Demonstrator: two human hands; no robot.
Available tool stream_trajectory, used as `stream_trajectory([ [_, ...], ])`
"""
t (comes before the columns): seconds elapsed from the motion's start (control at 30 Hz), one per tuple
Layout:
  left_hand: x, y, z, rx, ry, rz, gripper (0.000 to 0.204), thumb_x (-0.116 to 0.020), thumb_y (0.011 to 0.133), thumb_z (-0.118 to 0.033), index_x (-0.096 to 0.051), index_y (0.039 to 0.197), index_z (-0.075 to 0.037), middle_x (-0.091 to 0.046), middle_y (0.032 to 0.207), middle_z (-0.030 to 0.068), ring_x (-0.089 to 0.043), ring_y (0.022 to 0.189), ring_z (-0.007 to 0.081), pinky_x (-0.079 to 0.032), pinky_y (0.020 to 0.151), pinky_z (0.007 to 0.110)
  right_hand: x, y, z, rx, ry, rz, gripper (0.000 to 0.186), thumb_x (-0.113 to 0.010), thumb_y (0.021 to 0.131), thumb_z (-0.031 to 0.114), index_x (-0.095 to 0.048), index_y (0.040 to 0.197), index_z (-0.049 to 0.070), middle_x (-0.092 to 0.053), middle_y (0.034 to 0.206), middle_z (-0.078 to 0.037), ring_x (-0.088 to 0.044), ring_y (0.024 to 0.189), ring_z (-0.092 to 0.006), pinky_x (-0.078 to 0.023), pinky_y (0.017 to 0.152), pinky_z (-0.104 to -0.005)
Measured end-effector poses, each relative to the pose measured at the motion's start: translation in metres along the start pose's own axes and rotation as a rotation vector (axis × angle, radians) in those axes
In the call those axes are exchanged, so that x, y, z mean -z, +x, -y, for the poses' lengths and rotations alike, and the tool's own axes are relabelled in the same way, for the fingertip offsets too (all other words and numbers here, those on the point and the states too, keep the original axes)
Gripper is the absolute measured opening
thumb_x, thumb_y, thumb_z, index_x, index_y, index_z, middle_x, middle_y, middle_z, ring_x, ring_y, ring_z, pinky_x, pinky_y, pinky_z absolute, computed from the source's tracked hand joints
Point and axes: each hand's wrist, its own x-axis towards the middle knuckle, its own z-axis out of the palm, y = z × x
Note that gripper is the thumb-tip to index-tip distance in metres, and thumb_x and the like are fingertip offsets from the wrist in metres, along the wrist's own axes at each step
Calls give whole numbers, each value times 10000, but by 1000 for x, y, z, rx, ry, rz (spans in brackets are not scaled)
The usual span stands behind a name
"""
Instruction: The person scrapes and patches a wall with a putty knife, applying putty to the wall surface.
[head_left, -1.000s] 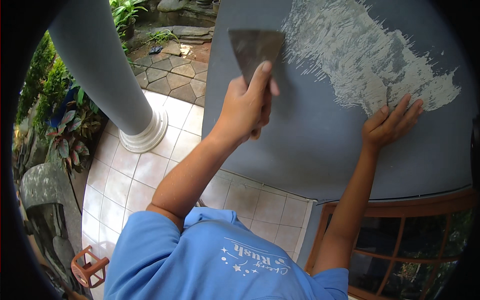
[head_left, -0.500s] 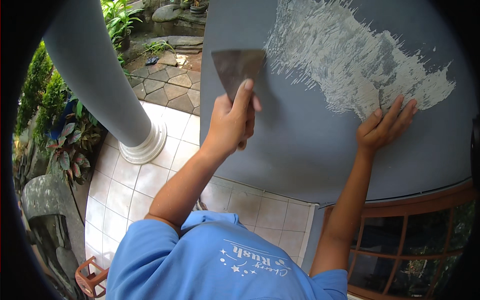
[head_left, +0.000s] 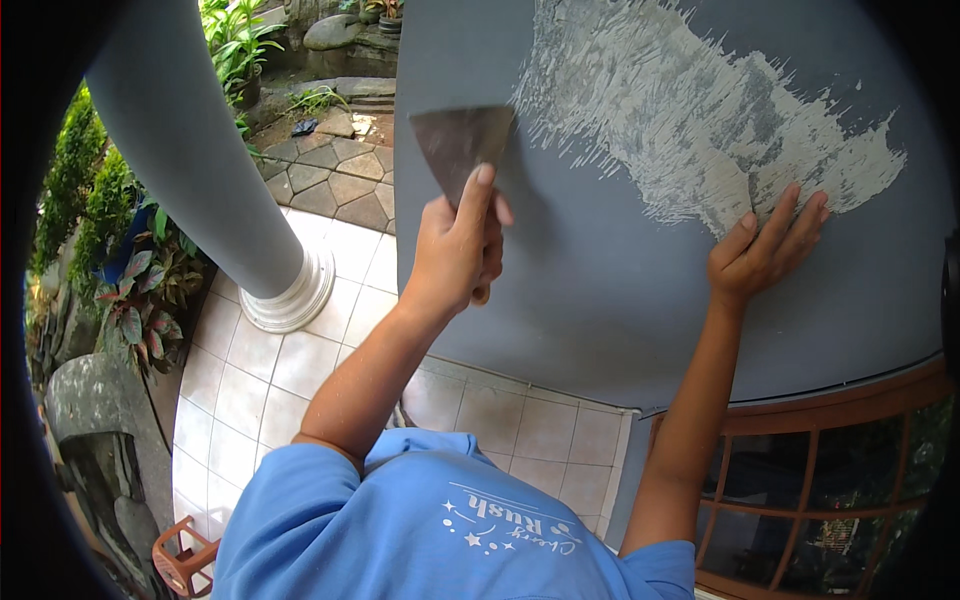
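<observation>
My left hand (head_left: 458, 250) is closed around the handle of a scraper (head_left: 462, 140), with the thumb laid along its wide, flat blade. The blade points up and its right corner is at the left edge of the rough patch (head_left: 640, 110); whether it touches the wall I cannot tell. That patch is pale and streaky, with bare grey and whitish scraped marks on the grey-blue wall (head_left: 600, 290). My right hand (head_left: 765, 250) rests on the wall, fingers stretched out, its fingertips over the lower edge of the patch. It holds nothing.
A round grey column (head_left: 190, 130) with a white base (head_left: 290, 295) stands at the left on pale floor tiles (head_left: 270, 360). Beyond are stone paving (head_left: 335, 175), rocks and plants. A brown-framed window (head_left: 810, 470) is at the lower right, a brown stool (head_left: 185, 555) at the lower left.
The scraper in my left hand has shifted slightly left and down in the picture. My right hand stays against the wall at nearly the same spot on the patch.
</observation>
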Motion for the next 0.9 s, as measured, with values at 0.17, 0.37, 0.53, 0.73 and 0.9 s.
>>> stream_trajectory([
  [0.17,4,-6,3,88,-13,-25,496,-488,960,-523,-507,748,-75,-307,442,-54,-293,332,55,-183,300,242,3,7,1,35,51,-31,506,-352,978,338,-475,1384,62,-369,1468,-214,-329,1378,-386,-240,1109,-528],
  [0.37,-27,6,-48,-84,-37,121,475,-508,947,-537,-500,763,-98,-241,466,-73,-265,338,49,-154,293,241,2,5,1,20,20,-16,505,-351,979,337,-476,1383,61,-368,1468,-214,-327,1378,-387,-238,1110,-532],
  [0.53,2,-1,-4,12,85,17,473,-507,952,-523,-477,747,-99,-243,462,-74,-249,328,51,-163,293,243,2,-1,0,7,-2,-2,505,-351,980,335,-471,1387,61,-366,1470,-212,-329,1377,-388,-246,1106,-530],
  [0.73,-29,11,-53,-96,70,13,488,-492,945,-553,-470,748,-107,-252,468,-68,-251,321,58,-167,284,236,4,4,0,22,21,-7,505,-345,981,335,-469,1389,65,-366,1470,-212,-325,1381,-384,-249,1109,-519],
  [0.9,-31,8,-37,-86,89,58,481,-471,960,-539,-477,750,-106,-248,462,-73,-244,317,58,-162,284,231,4,-4,-7,9,-8,-9,502,-345,985,334,-467,1391,64,-369,1469,-212,-333,1377,-376,-252,1108,-513],
])
